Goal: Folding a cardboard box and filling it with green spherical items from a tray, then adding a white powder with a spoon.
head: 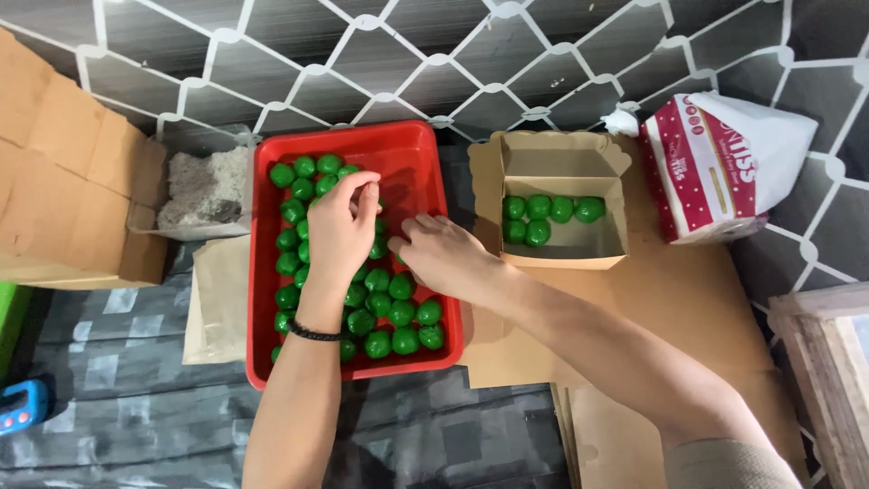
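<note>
A red tray (425, 158) on the dark mat holds several round green balls (391, 312). My left hand (339, 226), with a black band on the wrist, reaches into the tray, fingers pinched on a green ball near the tray's middle. My right hand (444, 254) rests palm down over the balls at the tray's right side, fingertips touching them; whether it grips one is hidden. To the right, an open brown cardboard box (561, 163) holds several green balls (543, 213) in its left part.
A clear container of grey powder (204, 190) stands left of the tray. Flat brown cardboard (670, 299) lies under the box. A red and white tissue pack (715, 167) is at the right, stacked cardboard boxes (63, 172) at the left, a blue device (20, 407) lower left.
</note>
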